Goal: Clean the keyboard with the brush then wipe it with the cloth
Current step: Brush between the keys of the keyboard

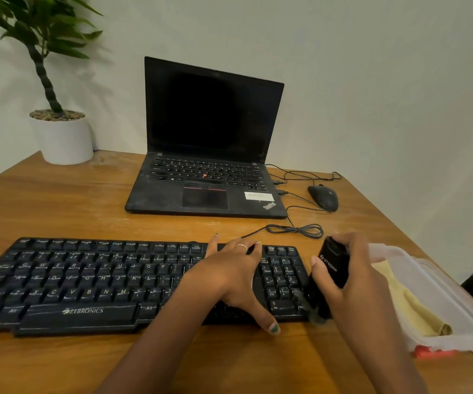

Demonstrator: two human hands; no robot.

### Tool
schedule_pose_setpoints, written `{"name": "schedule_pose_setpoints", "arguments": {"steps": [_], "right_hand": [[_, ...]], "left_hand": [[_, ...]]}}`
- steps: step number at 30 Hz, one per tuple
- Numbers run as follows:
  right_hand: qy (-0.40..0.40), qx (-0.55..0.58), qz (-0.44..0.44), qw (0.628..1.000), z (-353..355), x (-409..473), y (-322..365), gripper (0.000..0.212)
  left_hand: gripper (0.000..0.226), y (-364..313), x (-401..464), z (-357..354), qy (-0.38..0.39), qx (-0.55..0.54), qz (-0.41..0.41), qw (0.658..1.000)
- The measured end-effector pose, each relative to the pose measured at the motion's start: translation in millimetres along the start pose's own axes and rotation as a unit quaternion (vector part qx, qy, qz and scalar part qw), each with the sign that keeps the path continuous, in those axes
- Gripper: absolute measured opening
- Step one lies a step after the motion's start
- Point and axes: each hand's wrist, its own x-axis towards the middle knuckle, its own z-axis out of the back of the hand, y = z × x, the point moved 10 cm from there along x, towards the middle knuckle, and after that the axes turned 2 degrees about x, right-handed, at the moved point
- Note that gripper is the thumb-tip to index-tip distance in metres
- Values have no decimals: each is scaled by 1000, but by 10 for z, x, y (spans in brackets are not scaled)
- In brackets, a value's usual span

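Both hands work: left hand lies flat on the keyboard, right hand fingers clasp the brush.

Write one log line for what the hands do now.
left hand: rests on keyboard | right hand: holds brush at right end | cloth: in tray
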Motion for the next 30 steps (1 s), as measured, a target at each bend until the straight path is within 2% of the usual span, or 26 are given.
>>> {"name": "schedule_pose_setpoints", "arguments": {"steps": [2, 5, 7, 11, 12, 15, 17, 21, 22, 26, 30], "right_hand": [[29, -5, -11, 1000, 31, 24, -15, 30], [-42, 52, 9, 998, 122, -89, 109, 32], [-58, 61, 17, 996, 56, -190, 124, 35], [29, 17, 22, 999, -58, -129, 146, 31], [28, 20, 23, 999, -20, -107, 157, 30], [-42, 63, 17, 997, 101, -150, 177, 32], [-57, 57, 16, 997, 64, -213, 142, 33], [17, 20, 0, 1000, 2, -121, 61, 27], [15, 20, 4, 1000, 33, -95, 81, 26], [-52, 32, 11, 998, 63, -117, 125, 29], [46, -27, 5, 999, -91, -43, 92, 27]], "left_hand": [[131, 0, -7, 2, 0, 1, -1, 1000], [132, -5, -1, 5, -2, 5, -3, 1000], [132, -9, 0, 4, -2, 8, -2, 1000], [132, 2, 6, 2, -4, 8, -2, 1000], [132, 1, 4, 3, -4, 8, -3, 1000], [132, -2, 2, 1, -5, 7, -5, 1000], [132, -8, 3, 0, -4, 3, -6, 1000], [133, 2, 7, -12, 3, -3, -4, 1000], [133, -3, -1, -13, 5, -2, -5, 1000], [132, -13, -2, -1, 2, 1, -5, 1000], [133, 1, 13, -12, 2, -3, -3, 1000]]}}
